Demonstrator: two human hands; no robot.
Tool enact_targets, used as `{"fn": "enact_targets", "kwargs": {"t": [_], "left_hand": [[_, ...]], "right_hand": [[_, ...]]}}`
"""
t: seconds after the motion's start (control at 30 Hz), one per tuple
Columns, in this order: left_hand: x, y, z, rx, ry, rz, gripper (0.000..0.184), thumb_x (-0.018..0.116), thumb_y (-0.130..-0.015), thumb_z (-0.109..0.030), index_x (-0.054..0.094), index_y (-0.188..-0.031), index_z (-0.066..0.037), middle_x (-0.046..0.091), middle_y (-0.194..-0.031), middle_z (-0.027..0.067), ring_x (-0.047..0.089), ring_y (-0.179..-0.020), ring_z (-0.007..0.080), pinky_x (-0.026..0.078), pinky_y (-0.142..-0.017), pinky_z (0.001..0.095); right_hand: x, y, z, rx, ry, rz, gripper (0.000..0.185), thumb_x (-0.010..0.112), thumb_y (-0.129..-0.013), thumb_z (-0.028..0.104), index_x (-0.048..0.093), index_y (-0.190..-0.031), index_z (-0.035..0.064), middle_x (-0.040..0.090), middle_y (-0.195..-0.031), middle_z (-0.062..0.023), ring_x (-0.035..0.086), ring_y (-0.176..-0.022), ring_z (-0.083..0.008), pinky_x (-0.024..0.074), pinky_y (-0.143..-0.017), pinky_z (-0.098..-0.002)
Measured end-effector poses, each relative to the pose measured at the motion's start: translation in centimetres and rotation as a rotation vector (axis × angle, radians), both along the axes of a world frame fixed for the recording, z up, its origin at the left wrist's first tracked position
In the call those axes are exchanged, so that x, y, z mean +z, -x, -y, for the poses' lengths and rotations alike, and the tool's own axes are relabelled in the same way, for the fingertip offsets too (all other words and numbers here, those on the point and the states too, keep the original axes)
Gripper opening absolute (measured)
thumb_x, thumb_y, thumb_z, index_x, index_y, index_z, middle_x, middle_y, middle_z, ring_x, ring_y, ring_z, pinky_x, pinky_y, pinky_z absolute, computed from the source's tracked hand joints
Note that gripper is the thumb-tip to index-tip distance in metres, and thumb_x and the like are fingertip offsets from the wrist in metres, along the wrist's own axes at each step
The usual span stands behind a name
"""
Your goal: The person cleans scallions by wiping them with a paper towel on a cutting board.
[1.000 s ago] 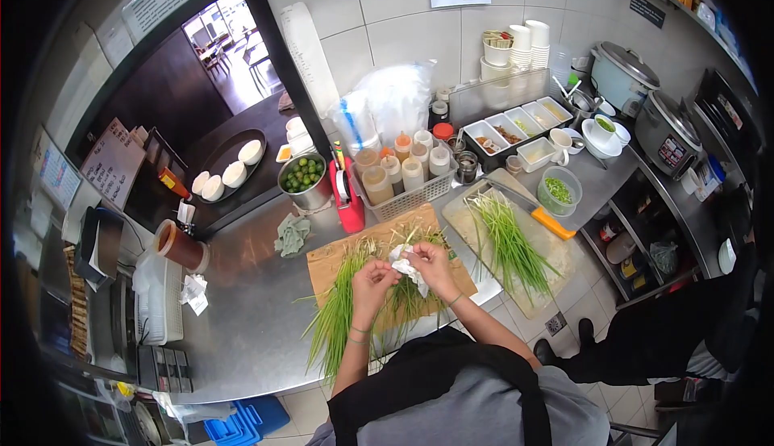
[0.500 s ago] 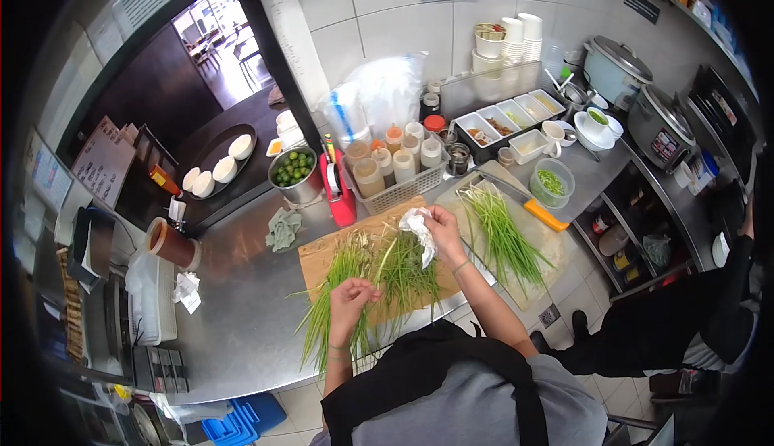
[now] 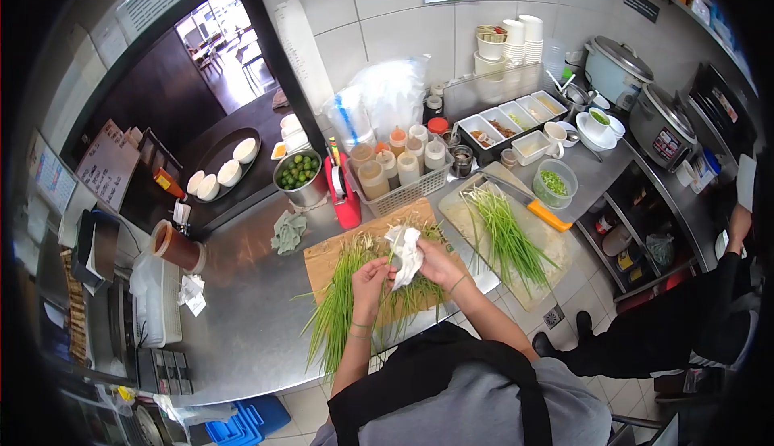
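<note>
My right hand [image 3: 438, 265] is closed on a crumpled white paper towel [image 3: 406, 257] above the brown paper. Just left of it, my left hand [image 3: 372, 283] has its fingers pinched together beside the towel, seemingly round a thin green stalk too small to make out fully. Long spring onions [image 3: 339, 301] lie under both hands on a brown paper sheet [image 3: 317, 259], their green ends hanging toward the counter's front edge. More spring onions [image 3: 512, 236] lie on a cutting board [image 3: 544, 285] to the right, beside an orange-handled knife [image 3: 550, 216].
Behind the paper stand a basket of sauce bottles [image 3: 407, 188], a red holder [image 3: 345, 196] and a pot of green limes [image 3: 301, 176]. A tub of chopped greens [image 3: 555, 185] is at the right. A co-worker [image 3: 669, 317] stands at the far right.
Since half a second ago, my left hand has risen to the towel, and my right hand has lowered it toward my left. The co-worker's hand with a white object has come further into view.
</note>
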State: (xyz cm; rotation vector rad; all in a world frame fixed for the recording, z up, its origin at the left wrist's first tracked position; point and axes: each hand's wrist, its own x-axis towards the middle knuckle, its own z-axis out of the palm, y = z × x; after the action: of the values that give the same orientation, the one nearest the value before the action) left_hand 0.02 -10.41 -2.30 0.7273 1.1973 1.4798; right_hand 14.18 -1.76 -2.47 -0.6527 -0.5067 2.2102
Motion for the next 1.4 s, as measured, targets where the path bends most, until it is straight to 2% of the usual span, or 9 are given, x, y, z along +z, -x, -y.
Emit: {"fn": "enact_targets", "kwargs": {"t": [0.07, 0.17, 0.2, 0.33, 0.57, 0.83, 1.07, 1.37, 1.4], "left_hand": [[-1.1, -0.7, -0.9, 0.044, -0.035, -0.103, 0.017, 0.057, -0.081, -0.003, 0.057, -0.097, 0.004, 0.063, -0.079, 0.0091, 0.058, -0.065, 0.0105, 0.046, -0.057, 0.0201], [-1.4, -1.0, -1.3, 0.058, -0.05, -0.138, 0.015, 0.059, -0.08, -0.005, 0.058, -0.093, 0.003, 0.062, -0.076, 0.0077, 0.057, -0.062, 0.0099, 0.045, -0.054, 0.0197], [-1.2, -1.2, -1.2, 0.023, -0.02, -0.153, 0.014, 0.059, -0.08, -0.005, 0.059, -0.092, 0.003, 0.062, -0.074, 0.0074, 0.057, -0.061, 0.0098, 0.044, -0.053, 0.0197], [-0.2, -1.7, -0.3, -0.083, 0.019, -0.157, 0.013, 0.06, -0.08, -0.009, 0.06, -0.088, 0.002, 0.062, -0.072, 0.0063, 0.055, -0.059, 0.0084, 0.042, -0.051, 0.0185], [0.2, -1.0, 1.6, -0.158, 0.112, -0.027, 0.012, 0.06, -0.081, -0.012, 0.06, -0.085, -0.001, 0.061, -0.071, 0.0046, 0.053, -0.056, 0.0081, 0.041, -0.052, 0.0192], [0.2, 1.0, 3.1, -0.037, 0.122, 0.138, 0.012, 0.061, -0.081, -0.011, 0.06, -0.086, 0.0, 0.061, -0.072, 0.0061, 0.053, -0.056, 0.0096, 0.043, -0.052, 0.0213], [0.2, 0.3, 1.4, -0.027, 0.059, -0.015, 0.012, 0.06, -0.082, -0.011, 0.06, -0.085, 0.0, 0.061, -0.071, 0.0058, 0.054, -0.056, 0.009, 0.044, -0.052, 0.0209], [1.6, -1.2, 2.1, -0.055, -0.005, -0.158, 0.014, 0.059, -0.082, -0.008, 0.057, -0.088, 0.004, 0.061, -0.071, 0.0088, 0.057, -0.056, 0.0108, 0.047, -0.052, 0.0209], [1.7, -1.3, 2.1, -0.059, -0.013, -0.163, 0.014, 0.059, -0.082, -0.008, 0.057, -0.088, 0.004, 0.061, -0.072, 0.0088, 0.057, -0.056, 0.0108, 0.047, -0.052, 0.0209]], "right_hand": [[0.7, 0.8, 1.0, 0.008, 0.096, -0.137, 0.019, 0.053, -0.086, 0.015, 0.058, -0.095, -0.001, 0.061, -0.086, -0.0066, 0.06, -0.079, -0.0145, 0.0483, -0.068, -0.0266], [-1.0, 0.3, 1.6, 0.066, -0.159, 0.066, 0.022, 0.056, -0.086, 0.02, 0.057, -0.096, -0.0005, 0.06, -0.092, -0.0051, 0.055, -0.086, -0.01, 0.0461, -0.072, -0.0274], [-0.3, 0.5, 2.0, -0.008, -0.276, 0.217, 0.021, 0.061, -0.082, 0.02, 0.059, -0.09, 0.0001, 0.06, -0.082, -0.0027, 0.055, -0.071, -0.0075, 0.0443, -0.061, -0.0233], [0.9, -0.9, 2.1, -0.052, -0.208, 0.226, 0.016, 0.063, -0.08, 0.014, 0.061, -0.078, -0.0015, 0.06, -0.068, -0.0028, 0.056, -0.058, -0.0088, 0.0441, -0.051, -0.0229], [-0.2, -2.6, -0.8, -0.182, -0.162, 0.204, 0.016, 0.063, -0.08, 0.013, 0.063, -0.083, -0.0034, 0.063, -0.076, -0.0051, 0.058, -0.062, -0.0103, 0.0466, -0.055, -0.0235], [-2.0, -3.2, -3.3, -0.246, -0.087, 0.084, 0.018, 0.059, -0.083, 0.014, 0.06, -0.089, -0.0028, 0.063, -0.082, -0.0087, 0.061, -0.069, -0.0154, 0.0507, -0.061, -0.0276], [0.5, 1.0, 3.1, 0.12, -0.143, 0.191, 0.018, 0.062, -0.081, 0.013, 0.06, -0.09, -0.0017, 0.062, -0.078, -0.0056, 0.059, -0.066, -0.0124, 0.0485, -0.058, -0.0258], [1.1, -0.8, -0.1, -0.111, -0.08, 0.138, 0.012, 0.065, -0.078, 0.01, 0.062, -0.083, 0.0001, 0.062, -0.078, -0.0057, 0.059, -0.065, -0.0117, 0.0478, -0.058, -0.0244], [1.4, -1.0, -0.2, -0.086, -0.06, 0.12, 0.014, 0.064, -0.078, 0.011, 0.061, -0.088, 0.0008, 0.063, -0.083, -0.006, 0.06, -0.069, -0.0133, 0.0487, -0.061, -0.0261]]}}
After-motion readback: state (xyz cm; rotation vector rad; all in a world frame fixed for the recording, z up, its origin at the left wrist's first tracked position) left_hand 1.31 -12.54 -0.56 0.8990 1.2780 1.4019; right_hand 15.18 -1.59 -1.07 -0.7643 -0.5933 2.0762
